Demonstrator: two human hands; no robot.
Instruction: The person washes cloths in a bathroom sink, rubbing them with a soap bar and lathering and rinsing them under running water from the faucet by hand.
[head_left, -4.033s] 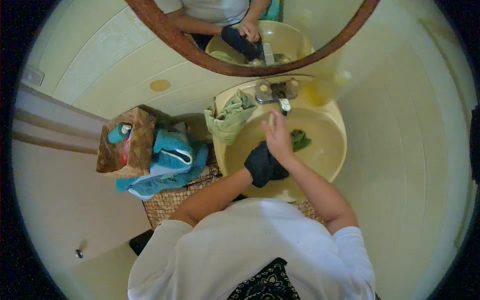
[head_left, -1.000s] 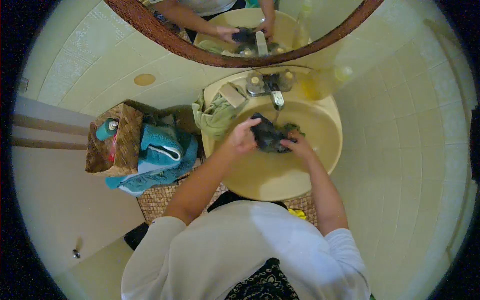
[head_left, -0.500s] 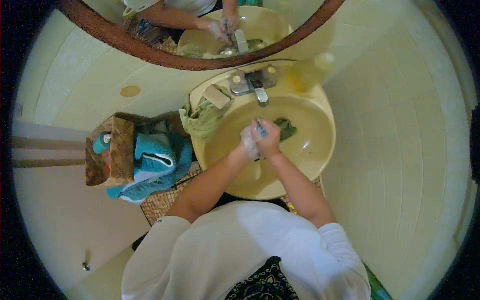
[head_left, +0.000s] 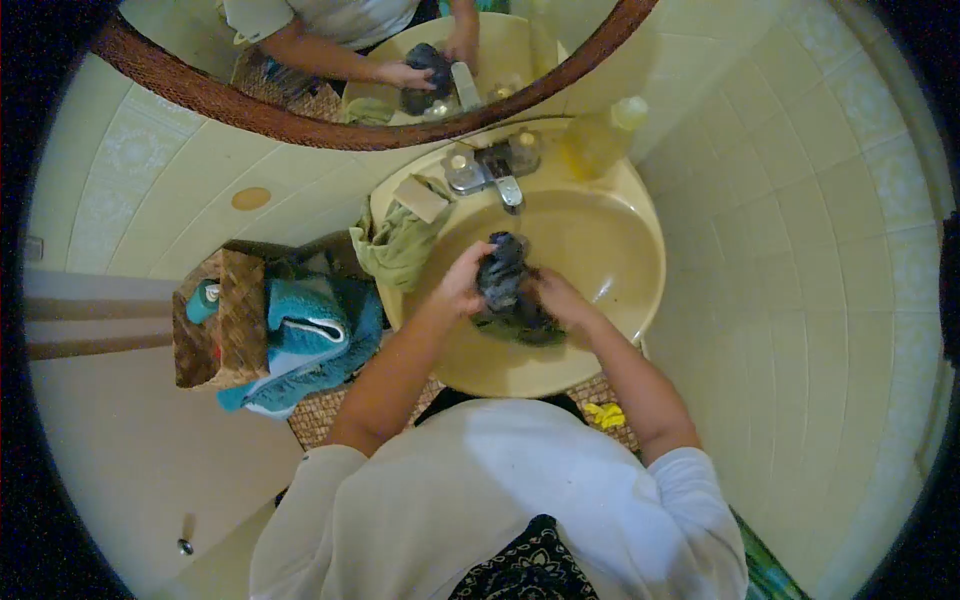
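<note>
Our left hand clasps a bunched dark cloth over the yellow sink, its long axis running away from us, far end toward the tap; our right hand meets its right side, grip too blurred to tell. Beyond, a pale bar tops a green cloth, below a mirror.

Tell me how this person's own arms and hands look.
The left sleeve and right sleeve are white and loose, ending near the elbows. Below, the forearms are uncovered. The left hand and right hand wear no gloves, and no watch or bracelet shows.
</note>
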